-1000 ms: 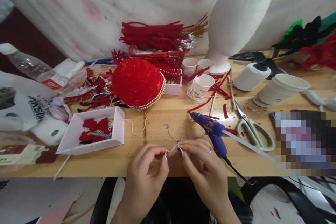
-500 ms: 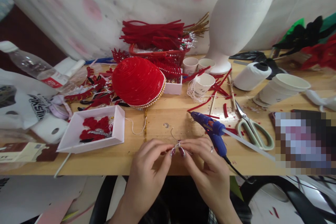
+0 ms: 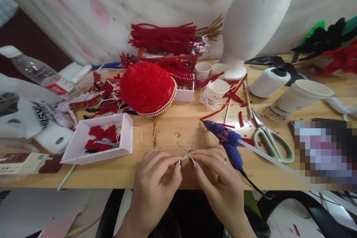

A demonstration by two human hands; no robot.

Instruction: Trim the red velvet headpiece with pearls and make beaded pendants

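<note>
My left hand (image 3: 157,184) pinches one end of a thin white thread (image 3: 186,157) over the table's front edge. Close by on the right, my right hand (image 3: 219,178) pinches the same thread near a tiny silvery piece, too small to make out. A thin dark wire curves away from the fingertips toward the back. Just right of my right hand lies a blue glue gun (image 3: 227,139) with a clear glue stick in it. A red domed cap (image 3: 147,88) with a beaded rim sits behind my left hand.
A white box (image 3: 126,134) of red pieces is at the left. Green-handled scissors (image 3: 267,141) and a blurred-out flat object (image 3: 323,152) lie at the right. Behind stand paper cups (image 3: 219,91), a thread spool (image 3: 269,82) and a white foam head (image 3: 256,22).
My left hand has drawn slightly to the left, so the fingertips are farther apart and more of the white thread shows between them. The view has shifted slightly.
</note>
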